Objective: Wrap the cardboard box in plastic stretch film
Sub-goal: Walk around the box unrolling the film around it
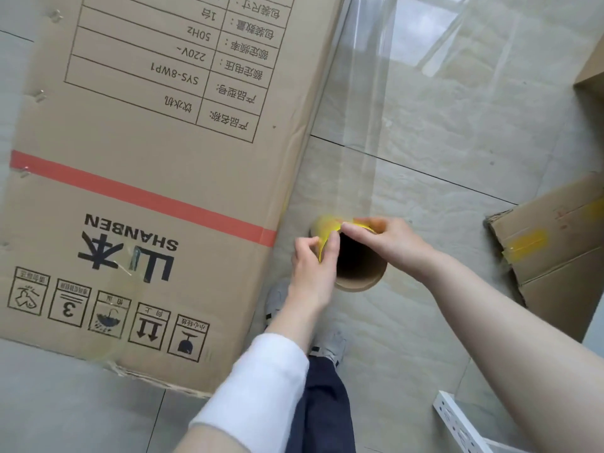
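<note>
A large brown cardboard box [147, 158] with a red stripe and printed symbols fills the left side. Just to its right a roll of clear stretch film [356, 125] stands on the floor, seen from above, with its brown cardboard core [359, 284] open toward me. A strip of yellow tape [327, 225] sits at the core's far rim. My left hand [313, 266] pinches this tape at the left of the rim. My right hand [389, 240] pinches it from the right, fingertips nearly meeting the left hand's.
Flattened cardboard pieces with yellow tape [549, 243] lie on the tiled floor at the right, and another cardboard corner [591, 83] is at the upper right. A white perforated metal bracket [457, 423] lies at the bottom right. My shoes [330, 348] are below the roll.
</note>
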Demonstrator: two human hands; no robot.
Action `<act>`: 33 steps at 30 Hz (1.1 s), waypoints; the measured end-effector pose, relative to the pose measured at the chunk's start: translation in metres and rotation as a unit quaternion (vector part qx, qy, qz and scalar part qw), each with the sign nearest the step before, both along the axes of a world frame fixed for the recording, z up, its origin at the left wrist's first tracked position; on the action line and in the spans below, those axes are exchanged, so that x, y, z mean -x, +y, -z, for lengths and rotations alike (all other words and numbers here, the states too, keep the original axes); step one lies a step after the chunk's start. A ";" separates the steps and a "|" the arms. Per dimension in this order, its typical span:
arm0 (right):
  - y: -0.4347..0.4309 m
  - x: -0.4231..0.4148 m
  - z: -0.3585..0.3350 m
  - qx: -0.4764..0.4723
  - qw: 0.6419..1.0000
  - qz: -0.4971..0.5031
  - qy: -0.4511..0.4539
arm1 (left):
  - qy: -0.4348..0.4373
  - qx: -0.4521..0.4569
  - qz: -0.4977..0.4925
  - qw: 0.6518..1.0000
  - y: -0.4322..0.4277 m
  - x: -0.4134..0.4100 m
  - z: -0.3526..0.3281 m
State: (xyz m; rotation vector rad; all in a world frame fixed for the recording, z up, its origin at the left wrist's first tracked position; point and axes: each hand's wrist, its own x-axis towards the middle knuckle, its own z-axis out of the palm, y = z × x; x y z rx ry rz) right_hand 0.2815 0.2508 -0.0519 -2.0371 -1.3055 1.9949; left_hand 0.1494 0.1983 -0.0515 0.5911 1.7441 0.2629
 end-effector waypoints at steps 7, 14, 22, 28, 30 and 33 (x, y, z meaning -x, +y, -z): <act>-0.045 0.016 0.014 -0.013 0.953 0.295 0.064 | -0.102 -0.143 0.207 0.962 0.034 0.027 0.029; -0.089 0.035 0.017 -0.057 0.944 0.326 -0.004 | -0.080 -0.163 0.026 0.983 -0.026 0.025 0.024; -0.082 0.025 0.007 -0.019 0.998 0.044 0.034 | -0.059 -0.011 -0.065 0.996 -0.094 0.032 0.007; -0.103 0.037 0.013 -0.016 0.983 0.159 0.086 | -0.111 -0.122 0.138 0.977 -0.038 0.049 0.019; -0.117 0.044 0.011 -0.025 0.956 0.277 0.099 | -0.122 -0.117 0.176 0.970 -0.030 0.044 0.022; -0.146 0.058 0.010 0.002 0.929 0.366 0.065 | -0.108 -0.123 0.123 0.979 -0.042 0.043 0.024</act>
